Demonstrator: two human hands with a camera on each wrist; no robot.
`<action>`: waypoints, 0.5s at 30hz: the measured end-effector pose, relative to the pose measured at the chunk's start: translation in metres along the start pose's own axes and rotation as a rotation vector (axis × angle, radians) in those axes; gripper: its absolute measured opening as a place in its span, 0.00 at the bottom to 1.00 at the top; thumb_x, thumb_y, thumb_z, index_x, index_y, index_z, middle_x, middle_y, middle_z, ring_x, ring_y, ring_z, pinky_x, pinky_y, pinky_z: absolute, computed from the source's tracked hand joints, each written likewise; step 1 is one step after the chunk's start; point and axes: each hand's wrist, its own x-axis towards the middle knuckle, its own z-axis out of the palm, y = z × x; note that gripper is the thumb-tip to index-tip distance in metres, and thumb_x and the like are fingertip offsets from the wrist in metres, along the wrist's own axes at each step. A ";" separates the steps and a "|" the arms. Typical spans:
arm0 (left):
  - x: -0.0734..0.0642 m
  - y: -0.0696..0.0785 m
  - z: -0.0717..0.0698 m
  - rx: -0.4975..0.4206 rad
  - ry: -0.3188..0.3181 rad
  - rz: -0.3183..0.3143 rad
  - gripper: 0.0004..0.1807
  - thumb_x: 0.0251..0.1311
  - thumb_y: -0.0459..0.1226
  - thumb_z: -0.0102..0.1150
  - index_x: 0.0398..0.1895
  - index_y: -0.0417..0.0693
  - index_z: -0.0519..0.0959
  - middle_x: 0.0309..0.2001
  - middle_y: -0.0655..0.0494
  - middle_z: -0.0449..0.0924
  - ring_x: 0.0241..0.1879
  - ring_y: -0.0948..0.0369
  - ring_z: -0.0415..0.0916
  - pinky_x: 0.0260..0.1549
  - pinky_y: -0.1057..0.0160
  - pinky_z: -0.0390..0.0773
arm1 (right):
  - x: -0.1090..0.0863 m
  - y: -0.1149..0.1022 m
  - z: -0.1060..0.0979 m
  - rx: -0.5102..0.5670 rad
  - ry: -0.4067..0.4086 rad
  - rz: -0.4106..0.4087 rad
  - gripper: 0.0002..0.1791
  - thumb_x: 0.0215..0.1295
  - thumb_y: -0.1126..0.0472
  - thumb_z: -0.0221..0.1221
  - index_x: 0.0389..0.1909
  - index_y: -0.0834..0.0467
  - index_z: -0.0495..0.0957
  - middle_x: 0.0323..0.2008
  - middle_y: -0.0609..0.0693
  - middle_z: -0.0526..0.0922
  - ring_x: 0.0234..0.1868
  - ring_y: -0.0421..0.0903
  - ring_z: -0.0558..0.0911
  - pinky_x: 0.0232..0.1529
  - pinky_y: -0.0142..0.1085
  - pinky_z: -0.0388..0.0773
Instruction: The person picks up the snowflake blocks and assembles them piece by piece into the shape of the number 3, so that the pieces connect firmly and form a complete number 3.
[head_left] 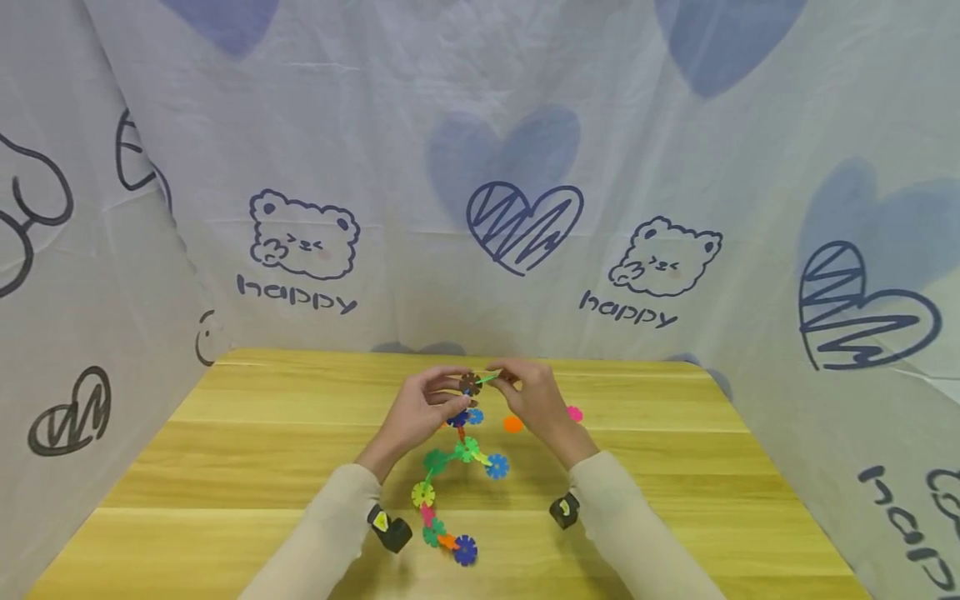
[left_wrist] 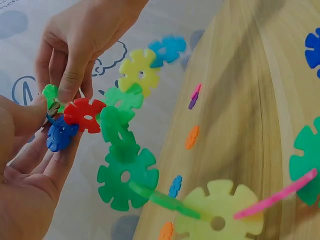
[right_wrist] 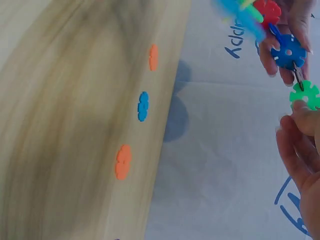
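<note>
My left hand [head_left: 411,417] holds the upper end of a chain of slotted snowflake discs, its fingers around a brown disc [head_left: 470,384] and a blue disc [right_wrist: 283,56]. Between thumb and fingers, my right hand [head_left: 534,398] pinches a light green disc [right_wrist: 309,94] edge-to-edge with the brown one. Below the blue disc come a red disc [left_wrist: 80,114] and several green ones, with a side branch of a yellow disc [left_wrist: 137,72] and a light blue disc [head_left: 497,467]. A yellow disc [head_left: 423,495] leads down to a dark blue end disc [head_left: 465,550].
Loose discs lie along the far part of the wooden table [head_left: 247,433]: an orange disc [head_left: 513,424], a pink disc [head_left: 574,414] and a blue disc [right_wrist: 143,106]. A printed white cloth [head_left: 405,250] hangs behind and at both sides.
</note>
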 end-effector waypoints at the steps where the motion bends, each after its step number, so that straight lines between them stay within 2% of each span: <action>1: 0.000 0.001 0.000 -0.004 -0.001 -0.005 0.24 0.68 0.29 0.63 0.67 0.40 0.76 0.58 0.38 0.84 0.51 0.47 0.87 0.52 0.55 0.87 | 0.001 0.000 0.000 0.006 -0.002 0.006 0.06 0.57 0.74 0.71 0.36 0.65 0.87 0.33 0.57 0.91 0.29 0.48 0.88 0.35 0.35 0.88; 5: 0.000 0.001 -0.002 -0.011 -0.015 -0.011 0.24 0.68 0.30 0.64 0.66 0.41 0.75 0.59 0.38 0.83 0.51 0.46 0.87 0.53 0.55 0.87 | 0.003 0.000 -0.001 0.014 -0.002 -0.012 0.04 0.57 0.74 0.71 0.32 0.65 0.87 0.31 0.57 0.91 0.29 0.48 0.89 0.34 0.34 0.88; 10: 0.003 0.002 -0.003 0.054 -0.017 0.007 0.20 0.69 0.39 0.66 0.62 0.46 0.80 0.54 0.41 0.86 0.48 0.51 0.88 0.48 0.59 0.87 | 0.003 -0.001 -0.001 0.032 -0.009 -0.025 0.04 0.56 0.75 0.71 0.32 0.65 0.88 0.31 0.57 0.91 0.29 0.49 0.90 0.34 0.36 0.88; 12: 0.005 0.002 -0.004 0.090 -0.009 0.013 0.20 0.68 0.41 0.66 0.61 0.48 0.81 0.50 0.43 0.88 0.44 0.53 0.88 0.45 0.60 0.87 | 0.002 0.001 0.000 0.056 -0.037 0.018 0.05 0.58 0.74 0.71 0.34 0.65 0.88 0.33 0.58 0.91 0.31 0.50 0.90 0.35 0.36 0.88; 15: 0.005 0.004 -0.006 0.125 0.006 0.004 0.21 0.68 0.42 0.67 0.62 0.49 0.80 0.46 0.44 0.89 0.41 0.55 0.88 0.44 0.60 0.86 | -0.002 0.006 0.002 0.084 -0.082 0.178 0.08 0.61 0.72 0.69 0.41 0.63 0.87 0.36 0.57 0.91 0.34 0.50 0.90 0.37 0.35 0.88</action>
